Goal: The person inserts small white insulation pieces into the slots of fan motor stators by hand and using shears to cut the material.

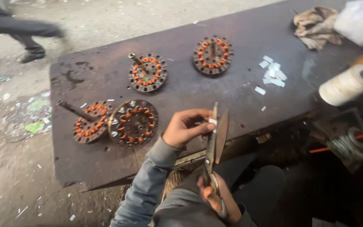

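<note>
While the right hand (217,201) grips the handles of a pair of scissors (216,138) with the blades parted and pointing away from the body, the left hand (185,127) pinches a small white slip (212,121) between thumb and fingertips, right at the blades. Beyond the left hand, on the dark workbench (85,164), lie four round motor windings (134,122) with copper coils; a heap of cut white slips (273,72) sits off past the right hand, near a spool of white thread (347,85). The left fingertips are very close to the cutting edge, so I judge a nick likely if the blades close while the slip is held that short. The slip is small and could also slide or drop.
</note>
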